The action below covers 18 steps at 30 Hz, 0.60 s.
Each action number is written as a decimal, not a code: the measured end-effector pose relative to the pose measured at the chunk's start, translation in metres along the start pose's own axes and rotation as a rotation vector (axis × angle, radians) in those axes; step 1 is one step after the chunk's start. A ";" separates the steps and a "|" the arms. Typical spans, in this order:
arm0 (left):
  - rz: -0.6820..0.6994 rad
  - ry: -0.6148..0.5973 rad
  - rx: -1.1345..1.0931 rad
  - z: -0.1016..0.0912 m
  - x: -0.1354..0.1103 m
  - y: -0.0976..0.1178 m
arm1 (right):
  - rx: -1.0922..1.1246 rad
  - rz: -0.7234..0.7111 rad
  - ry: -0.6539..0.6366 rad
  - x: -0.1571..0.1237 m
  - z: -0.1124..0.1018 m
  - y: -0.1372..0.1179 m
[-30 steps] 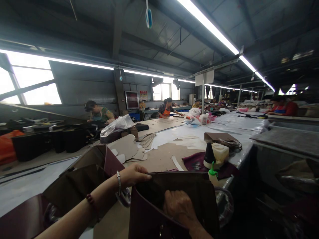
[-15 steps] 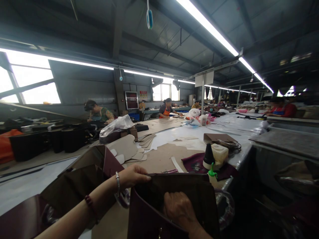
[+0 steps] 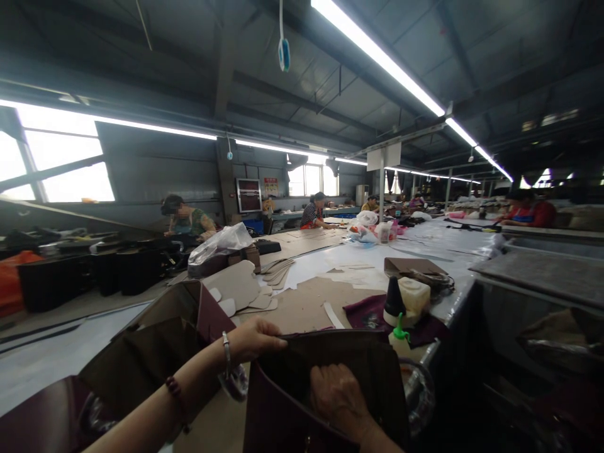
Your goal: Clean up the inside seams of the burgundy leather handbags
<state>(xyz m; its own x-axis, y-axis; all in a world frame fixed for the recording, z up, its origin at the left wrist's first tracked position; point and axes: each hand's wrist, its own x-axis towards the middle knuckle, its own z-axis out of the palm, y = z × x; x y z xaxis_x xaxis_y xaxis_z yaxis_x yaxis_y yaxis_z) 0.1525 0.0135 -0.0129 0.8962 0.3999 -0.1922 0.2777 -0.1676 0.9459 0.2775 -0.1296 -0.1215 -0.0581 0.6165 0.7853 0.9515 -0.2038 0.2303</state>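
Note:
A dark purple handbag (image 3: 274, 402) stands open in front of me, its brown lining showing. My left hand (image 3: 259, 336) pinches the bag's top rim at the far left corner. Inside the bag is my right hand (image 3: 337, 396), its fingers curled; whatever they hold is hidden. Clear plastic wraps the handle (image 3: 419, 396) at the bag's right side. A second purple bag (image 3: 214, 314), open with the same brown lining, lies left of my forearm.
Beyond the bag are a purple cloth (image 3: 363, 308), a green-tipped bottle (image 3: 399, 340), a black cone-topped container (image 3: 392, 299) and a whitish jar (image 3: 414, 296). Beige cut pieces (image 3: 236, 280) lie at centre left. Black bags (image 3: 56, 280) line the left. Several co-workers sit farther back.
My view has tilted up slightly. Both hands keep nearly the same places at the bag, which has barely shifted.

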 end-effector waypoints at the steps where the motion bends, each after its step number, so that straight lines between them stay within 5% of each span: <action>1: 0.003 0.006 0.004 0.000 -0.001 0.000 | 0.001 0.006 0.000 0.000 0.000 0.000; 6: 0.005 0.023 0.017 0.001 -0.007 0.002 | 0.020 0.089 -0.066 -0.003 -0.009 -0.003; 12: 0.006 0.021 0.021 0.000 -0.012 0.003 | 0.117 0.204 -0.530 0.010 -0.058 0.004; 18: 0.002 0.004 0.016 -0.001 -0.017 0.003 | 0.254 0.200 -0.285 0.063 -0.090 0.038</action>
<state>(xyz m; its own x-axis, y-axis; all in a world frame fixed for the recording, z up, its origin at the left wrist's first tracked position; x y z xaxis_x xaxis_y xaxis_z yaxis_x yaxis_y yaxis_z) 0.1382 0.0073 -0.0067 0.8956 0.4026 -0.1890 0.2811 -0.1831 0.9421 0.2825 -0.1669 -0.0113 0.1871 0.7768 0.6014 0.9818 -0.1690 -0.0871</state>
